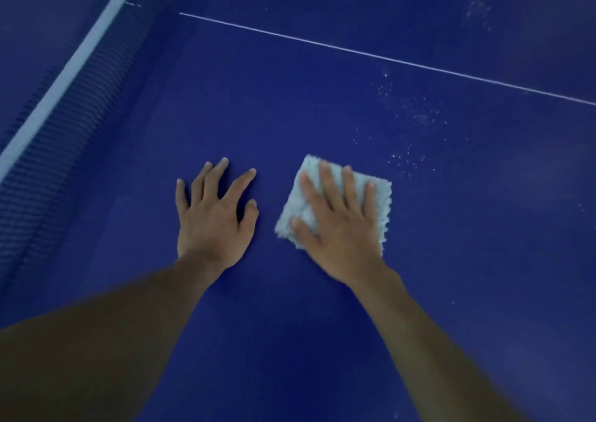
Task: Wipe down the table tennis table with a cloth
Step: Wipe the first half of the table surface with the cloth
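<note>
Near the net (pixel 64 76), the left hand (pixel 214 218) braces flat on the table (pixel 290 99) while the right hand (pixel 342 228), fingers spread, presses the cloth (pixel 382 195) down, probably to sweep the far-right specks (pixel 416 115).

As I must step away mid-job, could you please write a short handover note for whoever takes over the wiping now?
Left hand: flat on the table, fingers spread, holding nothing.
Right hand: fingers straight, pressing the folded cloth onto the table.
Done: the surface around both hands looks free of specks.
To do: white specks ahead and right of the cloth, near the white line.
</note>
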